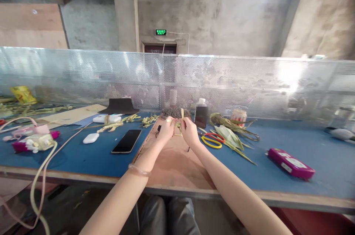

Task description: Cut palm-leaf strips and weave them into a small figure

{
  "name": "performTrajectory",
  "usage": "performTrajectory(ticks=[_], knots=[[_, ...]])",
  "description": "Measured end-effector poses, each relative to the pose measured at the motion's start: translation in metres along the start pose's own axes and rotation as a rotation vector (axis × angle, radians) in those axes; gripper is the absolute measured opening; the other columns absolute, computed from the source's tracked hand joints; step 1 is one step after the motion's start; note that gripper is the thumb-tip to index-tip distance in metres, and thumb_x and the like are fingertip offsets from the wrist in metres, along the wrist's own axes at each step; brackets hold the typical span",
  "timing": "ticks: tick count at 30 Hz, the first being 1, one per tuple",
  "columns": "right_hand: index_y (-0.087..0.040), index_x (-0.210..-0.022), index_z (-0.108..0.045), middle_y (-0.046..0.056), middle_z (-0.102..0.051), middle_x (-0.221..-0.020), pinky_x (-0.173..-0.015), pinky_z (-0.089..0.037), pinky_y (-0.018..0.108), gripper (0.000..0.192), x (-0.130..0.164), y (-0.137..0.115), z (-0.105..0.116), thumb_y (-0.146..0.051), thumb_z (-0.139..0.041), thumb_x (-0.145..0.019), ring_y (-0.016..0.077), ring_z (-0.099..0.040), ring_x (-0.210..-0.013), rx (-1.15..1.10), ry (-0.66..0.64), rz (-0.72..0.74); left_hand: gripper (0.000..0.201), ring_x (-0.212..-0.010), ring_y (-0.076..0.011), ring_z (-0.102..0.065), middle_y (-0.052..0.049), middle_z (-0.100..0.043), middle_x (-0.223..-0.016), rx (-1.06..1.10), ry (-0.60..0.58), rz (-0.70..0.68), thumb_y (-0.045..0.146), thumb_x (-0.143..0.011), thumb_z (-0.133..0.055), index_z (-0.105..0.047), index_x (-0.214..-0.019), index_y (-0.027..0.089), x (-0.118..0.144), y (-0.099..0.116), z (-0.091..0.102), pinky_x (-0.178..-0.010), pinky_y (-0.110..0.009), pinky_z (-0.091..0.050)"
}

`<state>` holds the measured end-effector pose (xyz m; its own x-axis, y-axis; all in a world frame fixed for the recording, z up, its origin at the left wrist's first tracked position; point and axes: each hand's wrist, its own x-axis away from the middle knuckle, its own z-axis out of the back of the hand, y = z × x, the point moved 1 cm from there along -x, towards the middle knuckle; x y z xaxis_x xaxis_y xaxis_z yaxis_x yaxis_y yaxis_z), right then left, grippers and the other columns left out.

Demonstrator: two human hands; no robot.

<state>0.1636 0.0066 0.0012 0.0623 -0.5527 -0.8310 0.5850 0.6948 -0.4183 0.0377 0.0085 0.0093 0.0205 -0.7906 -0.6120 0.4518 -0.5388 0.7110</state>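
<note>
Above the far part of a wooden board [177,175], my left hand [166,130] and my right hand [189,131] are close together with their fingers pinched. A pale yellow plant strip [182,113] sticks up from the fingers of my right hand. More pale strip shows between the hands, and my left fingers appear closed on part of it, though its ends are hidden. Just beyond the hands lies a dark grey coiled bundle [177,111]. Scissors [212,141] with red and yellow handles lie right of my right hand, beside a pale green leaf [229,137].
To the left are a phone [127,141], a white earbud case [91,138], dried plant pieces [111,126] and a cable [44,168]. To the right are a dark bottle [200,116], a jar [239,117] and a magenta pack [290,163]. A perforated metal screen [111,76] runs behind.
</note>
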Motion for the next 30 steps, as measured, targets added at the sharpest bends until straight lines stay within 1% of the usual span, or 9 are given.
performTrajectory(ticks=[4,7,12,16,21,23,24,28,30], knots=[[-0.019,-0.067,-0.048,0.001,-0.052,-0.061,-0.054,-0.029,0.021,0.026,0.0,-0.002,0.005,-0.027,-0.035,-0.089,0.0125,-0.044,-0.053,0.067,0.033,-0.017,0.022,-0.049,-0.0141,-0.048,0.003,-0.045,-0.048,-0.078,0.042,-0.079,0.029,-0.089,-0.042,-0.049,-0.073,0.018,0.0,0.002,0.0,-0.054,-0.024,-0.034],[-0.019,-0.065,-0.05,0.0,-0.052,-0.056,-0.051,-0.025,0.022,0.029,-0.001,-0.001,0.008,-0.03,-0.037,-0.089,0.012,-0.042,-0.049,0.129,0.047,-0.035,0.022,-0.057,-0.0155,-0.052,0.001,-0.049,-0.055,-0.132,0.044,-0.119,0.029,-0.091,-0.039,-0.048,-0.074,0.018,-0.001,0.002,-0.001,-0.058,-0.025,-0.036],[-0.019,-0.073,-0.06,0.001,-0.057,-0.056,-0.05,-0.024,0.022,0.035,0.0,0.003,0.008,-0.036,-0.036,-0.091,0.0125,-0.045,-0.048,0.186,0.044,-0.033,0.019,-0.065,-0.0165,-0.053,-0.002,-0.053,-0.066,-0.194,0.071,-0.172,0.026,-0.091,-0.036,-0.047,-0.077,0.018,0.0,0.005,0.001,-0.062,-0.026,-0.038],[-0.019,-0.081,-0.065,0.003,-0.061,-0.058,-0.051,-0.027,0.022,0.038,0.0,0.005,0.009,-0.038,-0.034,-0.092,0.0135,-0.05,-0.049,0.196,0.043,-0.014,0.02,-0.066,-0.017,-0.052,-0.002,-0.051,-0.068,-0.216,0.096,-0.159,0.026,-0.091,-0.036,-0.044,-0.075,0.019,-0.001,0.004,0.001,-0.065,-0.028,-0.037],[-0.019,-0.083,-0.067,0.003,-0.064,-0.06,-0.052,-0.028,0.022,0.041,-0.002,0.003,0.012,-0.041,-0.033,-0.093,0.0127,-0.049,-0.047,0.167,0.053,0.011,0.024,-0.064,-0.0165,-0.049,-0.001,-0.046,-0.064,-0.161,0.139,-0.154,0.028,-0.091,-0.036,-0.041,-0.07,0.02,-0.003,0.001,0.0,-0.064,-0.027,-0.035],[-0.019,-0.084,-0.067,0.004,-0.063,-0.059,-0.051,-0.028,0.022,0.042,-0.002,0.003,0.013,-0.042,-0.032,-0.093,0.0126,-0.048,-0.046,0.166,0.056,0.017,0.026,-0.06,-0.0153,-0.048,0.0,-0.044,-0.06,-0.106,0.159,-0.133,0.03,-0.091,-0.037,-0.04,-0.067,0.02,-0.002,0.002,0.0,-0.062,-0.027,-0.035],[-0.019,-0.084,-0.067,0.004,-0.063,-0.058,-0.051,-0.028,0.022,0.043,-0.002,0.003,0.013,-0.042,-0.031,-0.093,0.0126,-0.048,-0.046,0.176,0.055,0.019,0.027,-0.056,-0.0145,-0.047,0.001,-0.043,-0.056,-0.067,0.146,-0.101,0.032,-0.091,-0.038,-0.04,-0.067,0.02,-0.001,0.003,0.0,-0.059,-0.026,-0.034],[-0.019,-0.076,-0.066,0.004,-0.06,-0.055,-0.049,-0.024,0.023,0.043,-0.001,0.006,0.013,-0.04,-0.032,-0.092,0.0125,-0.048,-0.045,0.248,0.031,0.027,0.032,-0.036,-0.0104,-0.036,0.006,-0.035,-0.042,0.143,-0.008,0.084,0.046,-0.089,-0.038,-0.045,-0.072,0.019,0.003,0.006,0.0,-0.043,-0.023,-0.028],[-0.019,-0.078,-0.066,0.004,-0.061,-0.056,-0.05,-0.024,0.022,0.042,0.0,0.006,0.012,-0.039,-0.032,-0.092,0.0125,-0.048,-0.045,0.265,0.027,0.032,0.034,-0.032,-0.0088,-0.032,0.007,-0.035,-0.04,0.245,-0.048,0.121,0.05,-0.087,-0.041,-0.048,-0.074,0.019,0.005,0.007,-0.001,-0.039,-0.021,-0.023]])
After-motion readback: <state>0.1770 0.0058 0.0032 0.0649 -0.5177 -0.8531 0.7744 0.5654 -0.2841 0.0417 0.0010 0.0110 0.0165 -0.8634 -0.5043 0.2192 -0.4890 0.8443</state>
